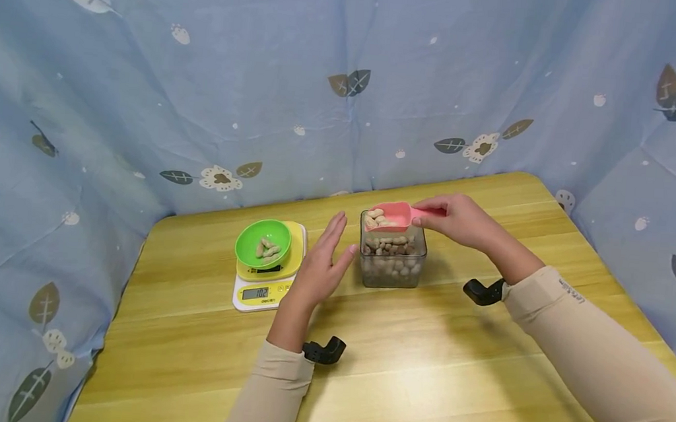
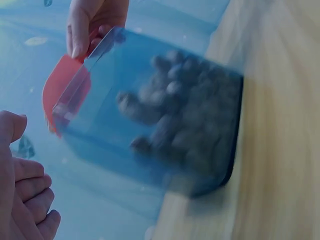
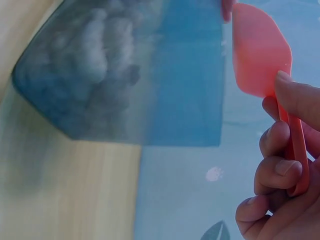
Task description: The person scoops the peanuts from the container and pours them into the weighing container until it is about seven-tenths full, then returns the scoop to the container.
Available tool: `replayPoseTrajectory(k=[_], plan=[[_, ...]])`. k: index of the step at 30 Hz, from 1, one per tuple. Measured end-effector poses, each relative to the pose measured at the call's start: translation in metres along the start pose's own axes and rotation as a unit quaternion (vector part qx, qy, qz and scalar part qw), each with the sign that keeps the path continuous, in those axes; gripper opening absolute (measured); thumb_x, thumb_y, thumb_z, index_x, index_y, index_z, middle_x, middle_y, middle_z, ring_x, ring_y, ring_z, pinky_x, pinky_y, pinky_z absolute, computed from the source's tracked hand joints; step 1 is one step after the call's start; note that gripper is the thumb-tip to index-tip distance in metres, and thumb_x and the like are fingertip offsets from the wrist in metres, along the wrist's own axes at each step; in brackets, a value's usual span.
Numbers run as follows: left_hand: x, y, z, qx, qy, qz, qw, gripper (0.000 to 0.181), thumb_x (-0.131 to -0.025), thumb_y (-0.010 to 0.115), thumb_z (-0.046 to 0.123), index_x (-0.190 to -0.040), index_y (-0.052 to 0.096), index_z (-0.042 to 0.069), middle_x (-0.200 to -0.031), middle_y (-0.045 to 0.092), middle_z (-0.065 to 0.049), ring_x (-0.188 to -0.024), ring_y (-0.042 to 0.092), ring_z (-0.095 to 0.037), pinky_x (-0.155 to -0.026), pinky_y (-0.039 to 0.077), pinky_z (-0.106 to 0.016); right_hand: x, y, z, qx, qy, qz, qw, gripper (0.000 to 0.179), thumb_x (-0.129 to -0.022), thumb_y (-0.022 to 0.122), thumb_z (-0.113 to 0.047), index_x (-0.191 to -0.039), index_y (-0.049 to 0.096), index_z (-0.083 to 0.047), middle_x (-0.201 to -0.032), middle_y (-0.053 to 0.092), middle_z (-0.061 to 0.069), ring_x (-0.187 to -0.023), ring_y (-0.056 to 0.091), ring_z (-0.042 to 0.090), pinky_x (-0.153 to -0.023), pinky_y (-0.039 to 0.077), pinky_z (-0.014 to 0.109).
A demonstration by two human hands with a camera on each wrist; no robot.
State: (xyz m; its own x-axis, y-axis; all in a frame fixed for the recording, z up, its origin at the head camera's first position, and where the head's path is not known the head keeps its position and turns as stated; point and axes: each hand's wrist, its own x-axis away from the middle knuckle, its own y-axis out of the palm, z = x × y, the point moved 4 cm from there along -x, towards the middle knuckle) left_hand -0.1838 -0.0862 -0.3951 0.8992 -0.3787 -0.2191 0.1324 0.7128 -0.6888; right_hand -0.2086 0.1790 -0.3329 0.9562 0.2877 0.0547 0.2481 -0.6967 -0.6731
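Note:
My right hand grips the handle of a pink scoop that carries a few peanuts. In the head view the scoop hangs over the mouth of a clear grey bin, which is partly filled with peanuts in their shells. To the left of the bin my left hand is raised with its fingers straight, holding nothing. Close to that hand stands a yellow and white kitchen scale, bearing a green bowl with several peanuts in it. Its display seems to read 10.2.
Everything stands on a wooden table. A blue curtain with leaf prints hangs behind it and along both sides. Each wrist wears a black camera mount, and both forearms reach in over the table's near part.

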Motion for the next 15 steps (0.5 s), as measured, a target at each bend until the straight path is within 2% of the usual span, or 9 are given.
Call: replayPoseTrajectory(k=[5,10,14,15], plan=[[0.01,-0.022,-0.013,-0.017,-0.005,0.025,0.9995,0.066,-0.102,0.037,0.055,-0.158,0.019,0.025,-0.165,0.015,0.011,-0.151,0.019,-0.016,-0.12,0.026,-0.047,-0.008,0.003,-0.014,-0.005,-0.003,0.002,1.0,0.044,-0.094,0.066,-0.038,-0.129,0.067,-0.012,-0.121,0.07,0.01,-0.101,0.064,0.022,-0.083,0.052,0.041],[0.024,-0.041,-0.03,-0.037,-0.023,0.045,0.998,0.066,-0.103,0.04,0.05,-0.159,0.019,0.022,-0.165,0.015,0.007,-0.151,0.018,-0.017,-0.12,0.026,-0.047,-0.02,0.017,-0.032,-0.024,-0.023,0.005,0.9994,0.039,-0.094,0.066,-0.035,-0.127,0.068,-0.015,-0.121,0.07,0.007,-0.094,0.061,0.021,-0.08,0.049,0.038],[0.037,-0.059,-0.042,-0.053,-0.043,0.063,0.9957,0.066,-0.103,0.04,0.049,-0.159,0.018,0.022,-0.165,0.012,0.009,-0.151,0.019,-0.021,-0.12,0.024,-0.051,-0.028,0.033,-0.052,-0.024,-0.05,-0.001,0.9985,0.037,-0.095,0.066,-0.035,-0.127,0.068,-0.015,-0.122,0.069,0.006,-0.1,0.063,0.02,-0.084,0.052,0.04],[0.04,-0.063,-0.045,-0.058,-0.05,0.068,0.9948,0.066,-0.103,0.04,0.049,-0.159,0.018,0.022,-0.165,0.012,0.008,-0.149,0.025,-0.023,-0.119,0.025,-0.052,-0.03,0.037,-0.057,-0.026,-0.056,-0.004,0.9981,0.037,-0.095,0.065,-0.034,-0.127,0.068,-0.015,-0.123,0.069,0.006,-0.1,0.063,0.02,-0.084,0.052,0.04]])
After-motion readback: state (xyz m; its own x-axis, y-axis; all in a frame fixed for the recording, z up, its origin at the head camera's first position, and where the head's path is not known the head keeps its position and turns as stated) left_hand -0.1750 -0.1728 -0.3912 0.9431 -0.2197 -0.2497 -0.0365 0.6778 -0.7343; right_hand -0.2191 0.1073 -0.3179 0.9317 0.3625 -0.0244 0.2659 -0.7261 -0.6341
